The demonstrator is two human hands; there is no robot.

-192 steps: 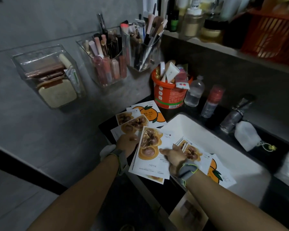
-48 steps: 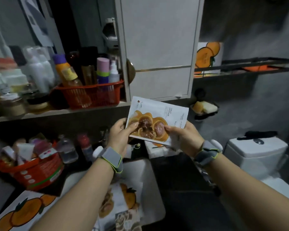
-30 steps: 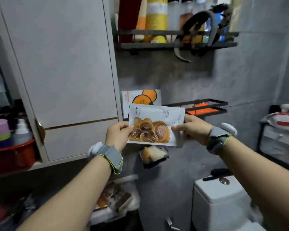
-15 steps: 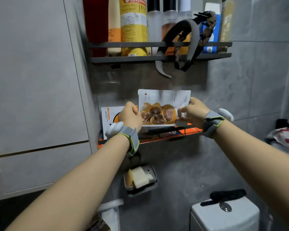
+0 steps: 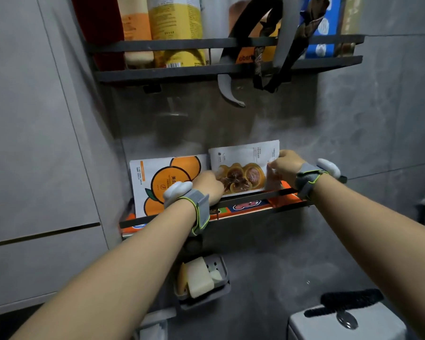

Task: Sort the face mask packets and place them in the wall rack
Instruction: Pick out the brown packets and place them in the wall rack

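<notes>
Pinching the mask packet [image 5: 243,165] by its short ends, my left hand [image 5: 207,186] and right hand [image 5: 284,166] hold it lengthwise along the wall rack [image 5: 255,196], mid-frame.

Dim light, room mostly in shadow. Grey tiled wall [image 5: 368,123] straight ahead w/ faint grout lines. White cabinet [image 5: 30,123] on left, thin dark seam across lower part. Dark metal shelf [image 5: 157,45] up top on wall, packed w/ bottles [image 5: 177,25]. Soap dish [image 5: 206,298] fixed lower down; white toilet tank [image 5: 312,327] btm right.
</notes>
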